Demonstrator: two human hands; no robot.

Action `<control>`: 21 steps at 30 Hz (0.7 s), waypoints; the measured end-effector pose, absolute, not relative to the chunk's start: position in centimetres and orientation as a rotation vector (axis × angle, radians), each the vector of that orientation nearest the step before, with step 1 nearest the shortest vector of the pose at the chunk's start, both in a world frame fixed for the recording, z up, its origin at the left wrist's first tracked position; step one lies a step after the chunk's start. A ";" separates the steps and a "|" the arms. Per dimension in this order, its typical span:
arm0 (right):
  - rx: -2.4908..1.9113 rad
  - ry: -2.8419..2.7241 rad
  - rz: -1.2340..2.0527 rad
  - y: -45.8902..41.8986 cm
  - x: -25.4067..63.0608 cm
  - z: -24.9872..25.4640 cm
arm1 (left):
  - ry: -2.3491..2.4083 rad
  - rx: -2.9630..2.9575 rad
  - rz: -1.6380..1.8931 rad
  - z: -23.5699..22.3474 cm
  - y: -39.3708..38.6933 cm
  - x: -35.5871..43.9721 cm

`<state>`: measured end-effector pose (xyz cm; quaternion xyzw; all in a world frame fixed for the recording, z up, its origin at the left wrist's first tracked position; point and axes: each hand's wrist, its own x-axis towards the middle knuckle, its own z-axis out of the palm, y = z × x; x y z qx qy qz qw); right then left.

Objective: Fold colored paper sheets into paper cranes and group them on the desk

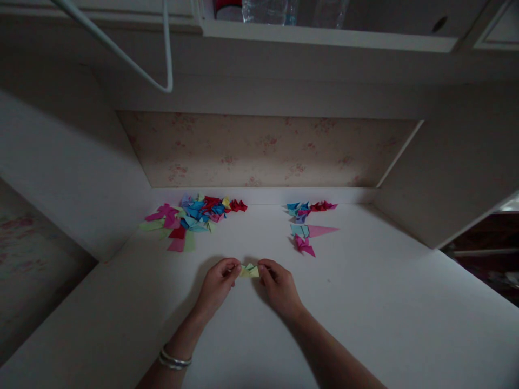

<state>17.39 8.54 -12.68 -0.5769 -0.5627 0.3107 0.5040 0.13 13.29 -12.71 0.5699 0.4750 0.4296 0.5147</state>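
Nearest us, bangles point(175, 361) ring the left wrist, and here's the left hand point(214, 286) pinching one end of the folded yellow-green paper point(250, 272), the right hand point(283, 287) pinching the other! It's held over the table point(247, 335), on the near side of the colourful left pile point(198, 210). Light, even fingertip pressure should suit it, thumbs level, no tugging that might tear those little creases.

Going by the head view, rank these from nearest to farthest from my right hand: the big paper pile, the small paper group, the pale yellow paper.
From your right hand:
1. Pale yellow paper: at its fingertips, between both hands.
2. Small paper group: beyond the hand, on the right.
3. Big paper pile: toward the back, on the left.
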 end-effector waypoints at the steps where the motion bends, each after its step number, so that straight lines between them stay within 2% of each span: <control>1: -1.396 -1.356 0.754 8.6 17.4 -12.7 | 1.142 1.370 1.030 -12.7 13.3 0.1; 21: -1.366 -1.228 0.818 9.1 17.5 -13.4 | 1.124 1.341 1.040 -12.6 13.3 0.3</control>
